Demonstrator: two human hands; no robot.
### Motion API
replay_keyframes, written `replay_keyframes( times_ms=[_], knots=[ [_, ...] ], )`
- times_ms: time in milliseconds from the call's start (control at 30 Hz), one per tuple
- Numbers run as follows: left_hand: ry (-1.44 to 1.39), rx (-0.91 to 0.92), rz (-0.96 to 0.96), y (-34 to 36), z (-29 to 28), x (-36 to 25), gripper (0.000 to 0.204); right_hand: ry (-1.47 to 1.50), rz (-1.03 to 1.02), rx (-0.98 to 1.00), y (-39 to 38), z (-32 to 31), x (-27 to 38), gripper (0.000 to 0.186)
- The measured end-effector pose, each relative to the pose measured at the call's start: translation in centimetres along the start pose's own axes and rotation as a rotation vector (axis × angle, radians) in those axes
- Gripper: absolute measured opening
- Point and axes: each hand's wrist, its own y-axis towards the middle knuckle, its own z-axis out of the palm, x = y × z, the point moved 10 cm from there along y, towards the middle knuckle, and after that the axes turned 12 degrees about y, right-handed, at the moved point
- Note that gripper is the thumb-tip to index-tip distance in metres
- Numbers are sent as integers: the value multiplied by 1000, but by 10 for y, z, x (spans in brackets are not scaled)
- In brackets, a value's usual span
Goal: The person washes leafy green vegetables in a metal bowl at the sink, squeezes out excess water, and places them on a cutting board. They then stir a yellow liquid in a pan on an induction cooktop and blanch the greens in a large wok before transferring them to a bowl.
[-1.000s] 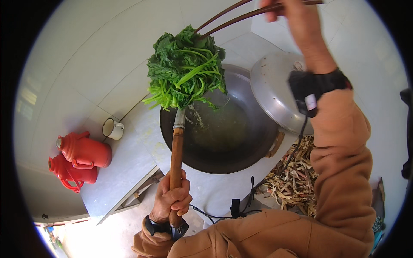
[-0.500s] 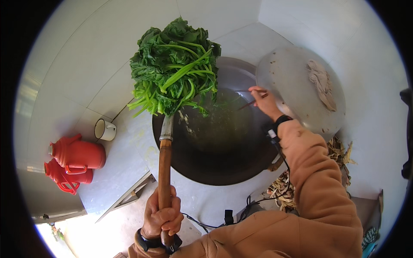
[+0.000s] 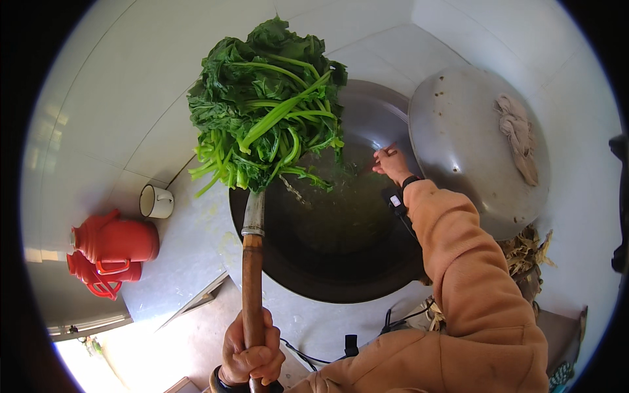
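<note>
My left hand (image 3: pixel 252 350) grips the wooden handle (image 3: pixel 252 275) of a metal-necked utensil. A large mound of wilted leafy greens (image 3: pixel 265 98) rests on its head, which is hidden, above the left part of a big dark wok (image 3: pixel 327 275). Liquid (image 3: pixel 341 209) lies in the wok. My right hand (image 3: pixel 392 162) is low over the wok's right side, fingers closed on the chopsticks, which are barely visible now.
A dented metal lid (image 3: pixel 458 150) with a cloth (image 3: pixel 517 137) leans at the right, above dry husks (image 3: pixel 524 252). Two red flasks (image 3: pixel 124 242) and an enamel mug (image 3: pixel 154 202) stand on the left ledge (image 3: pixel 177 255). Tiled walls (image 3: pixel 111 105) surround the stove; black cords cross the front.
My right hand came down from above the greens with the chopsticks to the wok's right side. The greens and handle shifted slightly left, and more of the lid shows.
</note>
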Motion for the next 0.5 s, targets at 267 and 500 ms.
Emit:
replay_keyframes(
  times_ms=[267,500],
  knots=[
    [99,-17,15,7,-14,5,38,235,-3,215,-107,-6,66,27],
    [205,63,30,3,-4,6,33,275,-430,386,-233,-48,287,30]
  ],
)
